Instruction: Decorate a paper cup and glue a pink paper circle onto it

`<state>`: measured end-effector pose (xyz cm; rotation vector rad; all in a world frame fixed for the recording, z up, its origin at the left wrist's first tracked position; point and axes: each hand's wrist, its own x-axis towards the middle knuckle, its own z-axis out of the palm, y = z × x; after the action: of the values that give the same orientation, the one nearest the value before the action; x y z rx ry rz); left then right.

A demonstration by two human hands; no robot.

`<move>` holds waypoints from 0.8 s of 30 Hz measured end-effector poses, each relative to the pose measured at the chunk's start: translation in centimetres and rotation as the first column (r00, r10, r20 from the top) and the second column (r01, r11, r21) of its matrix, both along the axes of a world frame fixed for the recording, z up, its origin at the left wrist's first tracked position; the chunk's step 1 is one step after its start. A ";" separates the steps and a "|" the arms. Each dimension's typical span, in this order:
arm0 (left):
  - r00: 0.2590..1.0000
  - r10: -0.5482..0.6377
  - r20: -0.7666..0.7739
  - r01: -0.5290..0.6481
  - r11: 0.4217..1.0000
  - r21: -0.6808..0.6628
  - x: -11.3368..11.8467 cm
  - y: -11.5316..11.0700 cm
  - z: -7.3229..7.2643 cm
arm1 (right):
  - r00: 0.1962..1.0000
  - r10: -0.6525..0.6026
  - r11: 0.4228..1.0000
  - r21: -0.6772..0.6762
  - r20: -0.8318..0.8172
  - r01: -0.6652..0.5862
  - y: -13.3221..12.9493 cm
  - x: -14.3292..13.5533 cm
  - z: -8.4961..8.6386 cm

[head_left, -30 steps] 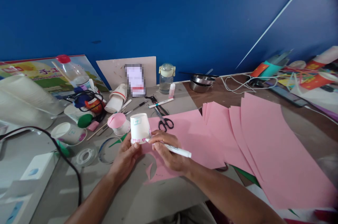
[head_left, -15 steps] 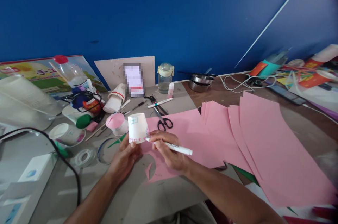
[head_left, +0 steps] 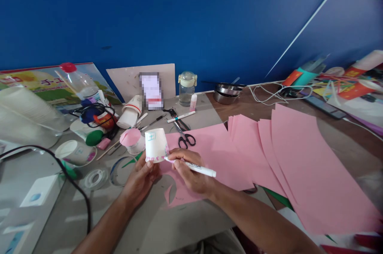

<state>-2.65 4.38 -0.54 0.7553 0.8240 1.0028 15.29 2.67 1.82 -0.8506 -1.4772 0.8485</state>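
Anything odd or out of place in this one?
Yes: the phone looks pixelated, unlike its surroundings. At left, a decorated cup lies on its side, unlike the upside-down cup in the left hand. No spill shows.

Place: a craft desk point(head_left: 167, 222) is shown; home or classroom cannot be told.
Pink paper point(head_left: 308, 166): is spread across right of frame.
Scissors point(head_left: 184, 135): are laid near centre.

L hand point(head_left: 142, 176) w/ cup point(head_left: 156, 146), R hand point(head_left: 190, 172) w/ marker point(head_left: 203, 170)
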 end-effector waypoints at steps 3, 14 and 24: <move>1.000 0.005 -0.012 -0.005 1.000 -0.001 0.0 0.0 0.1 | 1.000 0.009 1.000 0.015 0.005 -0.009 0.1 0.0 -0.2; 1.000 0.003 -0.023 -0.003 1.000 0.000 0.1 0.1 0.1 | 1.000 -0.002 0.999 0.042 -0.001 0.002 0.0 -0.2 -0.3; 1.000 0.006 -0.014 -0.007 1.000 -0.025 0.2 0.1 0.0 | 0.999 -0.031 0.998 -0.050 -0.026 0.029 0.1 0.0 -0.5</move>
<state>-2.48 4.49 -0.49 0.7396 0.8503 0.9921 15.31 2.73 1.34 -0.8928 -1.4218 0.8741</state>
